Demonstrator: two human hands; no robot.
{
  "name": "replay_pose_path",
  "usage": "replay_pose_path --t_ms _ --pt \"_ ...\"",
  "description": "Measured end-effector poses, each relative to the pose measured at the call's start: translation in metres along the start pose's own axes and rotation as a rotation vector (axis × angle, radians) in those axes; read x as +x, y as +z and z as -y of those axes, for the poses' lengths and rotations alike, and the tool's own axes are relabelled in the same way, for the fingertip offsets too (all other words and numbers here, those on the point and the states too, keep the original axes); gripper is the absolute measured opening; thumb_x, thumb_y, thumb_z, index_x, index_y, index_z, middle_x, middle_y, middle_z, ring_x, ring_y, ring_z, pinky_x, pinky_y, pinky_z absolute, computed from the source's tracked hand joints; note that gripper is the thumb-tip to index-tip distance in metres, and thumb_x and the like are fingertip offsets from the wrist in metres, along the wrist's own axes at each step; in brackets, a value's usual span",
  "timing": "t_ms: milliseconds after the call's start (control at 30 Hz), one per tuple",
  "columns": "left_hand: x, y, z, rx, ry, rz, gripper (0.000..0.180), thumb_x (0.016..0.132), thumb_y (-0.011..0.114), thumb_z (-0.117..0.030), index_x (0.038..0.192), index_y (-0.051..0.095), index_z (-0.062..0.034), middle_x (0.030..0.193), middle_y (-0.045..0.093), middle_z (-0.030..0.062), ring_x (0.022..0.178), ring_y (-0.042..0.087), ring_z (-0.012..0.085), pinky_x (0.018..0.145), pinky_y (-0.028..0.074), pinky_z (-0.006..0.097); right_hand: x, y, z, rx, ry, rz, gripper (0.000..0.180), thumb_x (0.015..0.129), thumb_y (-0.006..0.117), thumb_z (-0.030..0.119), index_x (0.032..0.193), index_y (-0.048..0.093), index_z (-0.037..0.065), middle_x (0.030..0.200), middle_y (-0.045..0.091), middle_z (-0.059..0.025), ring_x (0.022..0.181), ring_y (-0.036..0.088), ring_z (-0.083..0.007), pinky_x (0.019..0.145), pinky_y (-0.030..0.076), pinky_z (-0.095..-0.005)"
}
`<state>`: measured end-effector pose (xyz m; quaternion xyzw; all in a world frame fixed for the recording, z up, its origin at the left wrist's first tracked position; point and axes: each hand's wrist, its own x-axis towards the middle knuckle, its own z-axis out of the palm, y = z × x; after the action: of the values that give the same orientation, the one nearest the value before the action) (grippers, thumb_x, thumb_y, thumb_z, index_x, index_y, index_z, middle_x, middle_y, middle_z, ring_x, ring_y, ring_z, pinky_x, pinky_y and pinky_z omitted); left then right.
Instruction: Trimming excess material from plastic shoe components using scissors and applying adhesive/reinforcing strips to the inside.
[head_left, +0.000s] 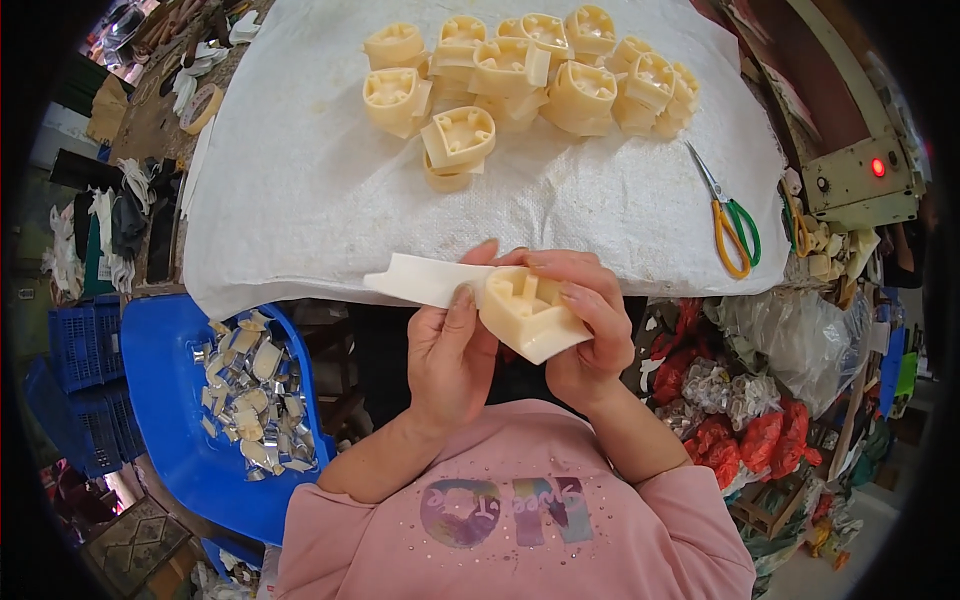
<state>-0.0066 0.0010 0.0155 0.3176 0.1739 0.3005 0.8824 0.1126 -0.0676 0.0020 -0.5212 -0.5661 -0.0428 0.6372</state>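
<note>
White strip [425, 281], cream part [535, 328]: one each

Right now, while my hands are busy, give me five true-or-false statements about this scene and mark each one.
1. The left hand holds a white strip. True.
2. The right hand is empty. False: it grips a cream plastic part.
3. Scissors lie on the white sheet. True.
4. Their blades point toward the person. False: they point away.
5. The blue container stands at the person's right. False: the blue container is at the left.
</note>
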Motion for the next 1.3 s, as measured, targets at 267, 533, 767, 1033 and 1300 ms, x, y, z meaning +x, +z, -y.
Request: replay_pose_path --t_ms 267,533,767,1033,1300 --pt "-0.0010 0.0022 -0.0030 -0.044 -0.024 0.084 0.044 0.101 0.034 -0.024 0.132 0.038 0.0068 0.133 0.047 0.0169 0.121 0.049 0.0237 0.103 0.040 0.038 -0.0015 0.0025 0.0051 -0.035 -0.059 -0.017 0.046 0.076 0.056 -0.012 0.116 0.047 0.009 0.112 0.058 -0.0182 0.099 0.059 -0.0371 0.081 0.051 -0.0419" --pt "-0.0033 0.0012 -0.0041 -0.026 0.013 0.088 0.045 0.102 0.031 -0.022 0.132 0.034 0.0122 0.138 0.040 0.0213 0.123 0.047 0.0251 0.104 0.041 0.038 0.0008 0.0019 0.0048 -0.003 -0.055 -0.009 0.049 0.073 0.055 -0.015 0.115 0.049 0.008 0.112 0.058 -0.0166 0.100 0.058 -0.0353 0.083 0.050 -0.0413" --pt "-0.0028 0.0024 -0.0036 -0.031 0.032 0.108 0.045 0.102 0.030 -0.021 0.131 0.034 0.0124 0.139 0.039 0.0217 0.124 0.047 0.0254 0.104 0.041 0.038 0.0020 0.0004 0.0062 -0.007 -0.050 -0.013 0.049 0.072 0.053 -0.016 0.115 0.049 0.007 0.111 0.058 -0.0170 0.099 0.058 -0.0353 0.082 0.050 -0.0399" --pt "-0.0034 0.0036 -0.0051 -0.013 0.037 0.135 0.045 0.102 0.029 -0.020 0.132 0.034 0.0121 0.139 0.039 0.0207 0.125 0.046 0.0253 0.104 0.040 0.038 0.0023 -0.0001 0.0070 -0.001 -0.033 -0.019 0.054 0.065 0.053 -0.018 0.113 0.051 0.007 0.111 0.058 -0.0172 0.098 0.057 -0.0351 0.081 0.050 -0.0395" --pt "-0.0046 0.0077 -0.0068 0.050 -0.027 0.020 0.046 0.102 0.028 -0.022 0.133 0.035 0.0106 0.136 0.043 0.0186 0.123 0.048 0.0238 0.102 0.042 0.036 -0.0005 -0.0046 0.0012 -0.089 -0.021 0.060 0.053 0.063 0.058 -0.014 0.112 0.053 0.005 0.108 0.059 -0.0154 0.095 0.058 -0.0350 0.080 0.051 -0.0393"
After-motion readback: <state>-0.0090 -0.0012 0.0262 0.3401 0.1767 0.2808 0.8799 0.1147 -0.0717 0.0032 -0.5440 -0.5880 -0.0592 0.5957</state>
